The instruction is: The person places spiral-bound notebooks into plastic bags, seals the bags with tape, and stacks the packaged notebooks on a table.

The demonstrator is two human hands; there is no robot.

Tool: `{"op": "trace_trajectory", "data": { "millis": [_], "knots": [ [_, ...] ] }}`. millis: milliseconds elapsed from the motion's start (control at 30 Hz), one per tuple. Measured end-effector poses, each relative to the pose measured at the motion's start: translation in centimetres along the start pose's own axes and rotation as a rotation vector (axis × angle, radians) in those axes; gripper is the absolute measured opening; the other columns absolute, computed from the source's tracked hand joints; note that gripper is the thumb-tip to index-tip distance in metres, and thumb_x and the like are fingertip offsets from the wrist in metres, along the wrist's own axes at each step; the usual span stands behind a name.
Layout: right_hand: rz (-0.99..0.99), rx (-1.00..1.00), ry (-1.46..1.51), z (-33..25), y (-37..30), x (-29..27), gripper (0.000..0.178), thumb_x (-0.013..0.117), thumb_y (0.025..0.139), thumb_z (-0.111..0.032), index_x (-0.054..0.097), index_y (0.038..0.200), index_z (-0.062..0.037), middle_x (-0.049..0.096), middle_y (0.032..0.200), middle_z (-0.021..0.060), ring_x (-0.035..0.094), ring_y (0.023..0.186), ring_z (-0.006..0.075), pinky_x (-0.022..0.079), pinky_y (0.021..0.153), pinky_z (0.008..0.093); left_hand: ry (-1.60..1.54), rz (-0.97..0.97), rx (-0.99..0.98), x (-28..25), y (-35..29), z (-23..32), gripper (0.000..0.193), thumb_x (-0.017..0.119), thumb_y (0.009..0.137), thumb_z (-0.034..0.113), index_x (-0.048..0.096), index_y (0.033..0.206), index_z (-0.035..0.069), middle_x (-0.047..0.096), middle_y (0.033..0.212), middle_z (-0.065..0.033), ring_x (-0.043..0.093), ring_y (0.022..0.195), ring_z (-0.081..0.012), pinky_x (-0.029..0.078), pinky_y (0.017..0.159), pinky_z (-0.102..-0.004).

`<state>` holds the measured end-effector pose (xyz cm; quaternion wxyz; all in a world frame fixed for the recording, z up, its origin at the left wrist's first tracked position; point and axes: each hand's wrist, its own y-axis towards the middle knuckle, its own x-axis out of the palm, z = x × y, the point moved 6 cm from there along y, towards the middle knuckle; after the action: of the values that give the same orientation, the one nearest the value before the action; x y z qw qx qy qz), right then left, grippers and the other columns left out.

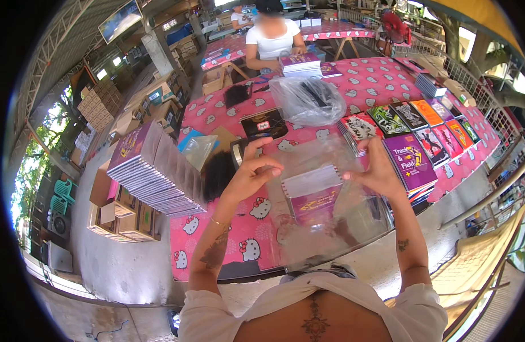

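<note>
A purple spiral notebook [315, 206] lies in front of me on a clear plastic sheet [353, 228], its upper part covered by a pale, whitish sheet [311, 181]. To the left of it hovers my left hand [254, 172], fingers curved and apart, with nothing visible in them. My right hand [380, 171] is on the other side, fingers spread, the thumb close to the notebook's upper right corner. Whether that thumb touches the notebook I cannot tell. By my left forearm stands a tall stack of purple spiral notebooks [154, 171] with clear plastic between them.
Rows of colourful notebooks [427, 117] and a purple notebook pile [410, 162] cover the table's right side. Beyond my hands sits a clear plastic bag [308, 100]. A dark box [264, 124] and black bristly item [218, 174] lie left. Across the table, a person [274, 43] handles notebooks.
</note>
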<state>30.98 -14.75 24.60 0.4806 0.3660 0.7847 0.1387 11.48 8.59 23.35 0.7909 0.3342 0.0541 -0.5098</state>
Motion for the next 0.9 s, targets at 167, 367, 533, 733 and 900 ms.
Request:
{"op": "trace_trajectory", "data": {
  "millis": [167, 367, 533, 733, 900],
  "knots": [
    [-0.343, -0.339, 0.194, 2.2, -3.4, 7.6, 0.079, 0.092, 0.060, -0.031, 0.055, 0.126, -0.0094, 0.062, 0.119, 0.0072, 0.055, 0.116, 0.0302, 0.038, 0.100, 0.0438, 0.263, -0.066, 0.051, 3.6, 1.6, -0.8, 0.012, 0.076, 0.086, 0.012, 0.077, 0.098, 0.013, 0.035, 0.154, -0.0070, 0.040, 0.130, -0.0183, 0.046, 0.084, -0.0287],
    [-0.474, -0.298, 0.268, 3.0, -2.6, 7.9, 0.067, 0.089, 0.063, -0.034, 0.066, 0.123, -0.0160, 0.060, 0.130, 0.0065, 0.048, 0.130, 0.0282, 0.031, 0.110, 0.0490, 0.240, 0.012, -0.032, 3.4, 1.3, -1.7, 0.013, 0.078, 0.083, 0.017, 0.079, 0.096, 0.018, 0.032, 0.157, -0.0110, 0.028, 0.143, -0.0276, 0.030, 0.110, -0.0415],
    [-0.520, -0.431, 0.228, 2.8, -3.1, 9.8, 0.068, 0.087, 0.065, -0.033, 0.065, 0.129, -0.0223, 0.046, 0.148, 0.0106, 0.034, 0.142, 0.0323, 0.024, 0.116, 0.0522, 0.430, -0.038, 0.160, 7.6, 3.3, -1.7, 0.011, 0.079, 0.082, 0.021, 0.079, 0.093, 0.019, 0.028, 0.159, -0.0109, 0.021, 0.147, -0.0331, 0.022, 0.116, -0.0465],
    [-0.433, -0.482, 0.363, 2.8, -3.0, 10.7, 0.059, 0.082, 0.071, -0.023, 0.066, 0.128, -0.0241, 0.036, 0.155, 0.0133, 0.031, 0.145, 0.0352, 0.022, 0.117, 0.0555, 0.590, -0.037, 0.114, 9.8, 3.2, -4.6, 0.031, 0.080, 0.080, 0.029, 0.074, 0.109, 0.022, 0.015, 0.162, -0.0201, 0.015, 0.147, -0.0432, 0.014, 0.117, -0.0550],
    [-0.382, -0.469, 0.189, 1.6, -1.5, 9.9, 0.044, 0.079, 0.075, -0.017, 0.070, 0.118, -0.0187, 0.044, 0.148, 0.0166, 0.043, 0.137, 0.0339, 0.031, 0.113, 0.0503, 0.509, 0.208, -0.149, 8.1, 3.6, -4.2, 0.092, 0.085, 0.069, 0.048, 0.043, 0.147, 0.025, 0.012, 0.161, -0.0239, 0.017, 0.145, -0.0458, 0.017, 0.114, -0.0590]
  ]
}}
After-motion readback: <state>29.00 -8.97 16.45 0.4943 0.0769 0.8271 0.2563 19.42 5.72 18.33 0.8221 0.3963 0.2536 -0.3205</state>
